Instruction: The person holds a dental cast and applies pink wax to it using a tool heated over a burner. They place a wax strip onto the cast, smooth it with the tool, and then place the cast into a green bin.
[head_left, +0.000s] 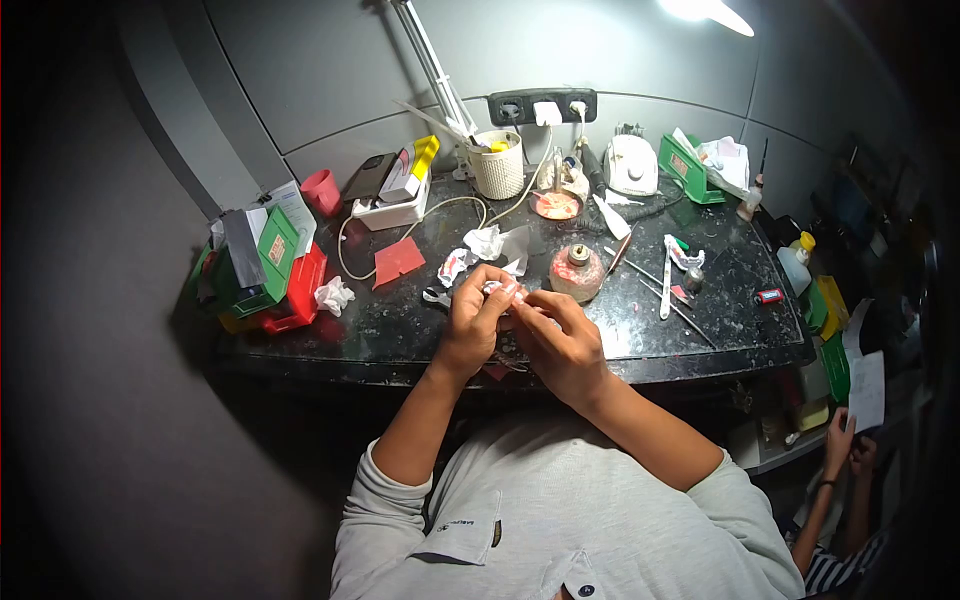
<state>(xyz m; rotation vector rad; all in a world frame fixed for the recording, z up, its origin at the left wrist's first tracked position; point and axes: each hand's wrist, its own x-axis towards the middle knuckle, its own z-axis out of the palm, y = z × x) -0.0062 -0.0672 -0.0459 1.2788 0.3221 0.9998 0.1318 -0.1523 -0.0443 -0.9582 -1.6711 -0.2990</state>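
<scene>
My left hand and my right hand meet over the front edge of the black worktop. The fingers of both are closed around a small whitish and pink piece, mostly hidden by the fingertips; its kind I cannot make out. Just behind my left hand lie crumpled white papers, one stained red. Beyond my right hand stands a glass spirit burner smeared with pink. To its right are a white-handled spatula, a thin metal tool and a pink-and-white curved piece.
The black worktop holds a red wax sheet, a dish of pink pieces, a wicker-patterned cup and green and red boxes at left. Cables cross the back. At right, another person's hands hold a paper.
</scene>
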